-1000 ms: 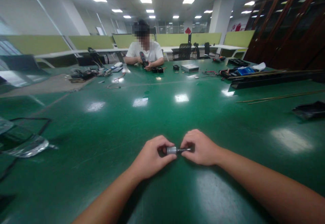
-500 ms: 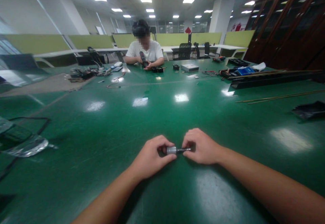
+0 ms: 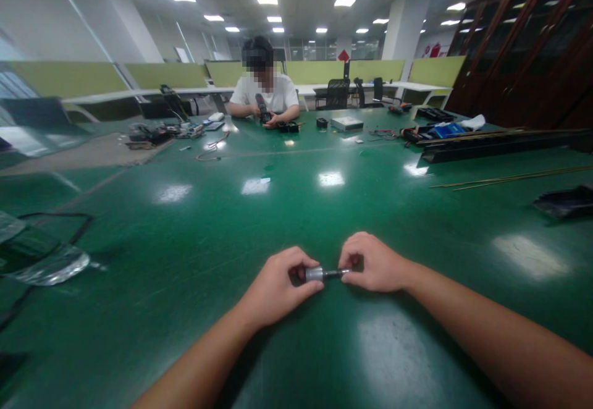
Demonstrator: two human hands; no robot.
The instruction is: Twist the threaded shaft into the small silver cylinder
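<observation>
Just above the green tabletop [image 3: 296, 211], a short silver cylinder [image 3: 315, 274] lies sideways between my two hands. My left hand [image 3: 280, 285] grips its left end between thumb and fingers, and that end is hidden. From the cylinder's right side a thin dark shaft [image 3: 332, 274] with a shiny tip points to the right. Thumb and forefinger of my right hand [image 3: 373, 265] are pinched at the shaft's tip. Whether the shaft and cylinder are one piece I cannot tell.
A clear plastic bottle [image 3: 41, 251] lies at the left. Across the table a person [image 3: 264, 97] holds a dark tool. Thin rods [image 3: 509, 177], a long black channel [image 3: 500, 148] and a black tray [image 3: 565, 202] lie at right. Electronic parts [image 3: 157, 134] sit at the far left.
My right hand has shifted slightly right and away, so more of the dark shaft shows between the hands. My left hand has stayed nearly in place.
</observation>
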